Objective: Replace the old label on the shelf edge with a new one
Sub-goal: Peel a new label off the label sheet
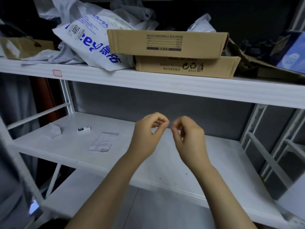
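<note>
Above the middle shelf (222, 159), left hand (146, 134) and right hand (189, 138) nearly meet, fingers curled, tips pinched; contents, cannot tell. Red-bordered label (57, 73) on upper shelf edge (165, 83), far left, well apart. Label sheet (103, 142) lies left of the hands.

Red-bordered white label (57, 73) on white shelf (165, 85), brown box (166, 42), blue-lettered bag (92, 47)

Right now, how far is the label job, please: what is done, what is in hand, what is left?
Done: unclear; one red-bordered label sits on the upper shelf edge, old or new I cannot tell. In hand: left hand and right hand pinch fingertips close together; anything between them is too blurred to see. Left: probably fixing a label from the sheet on the lower shelf.
</note>
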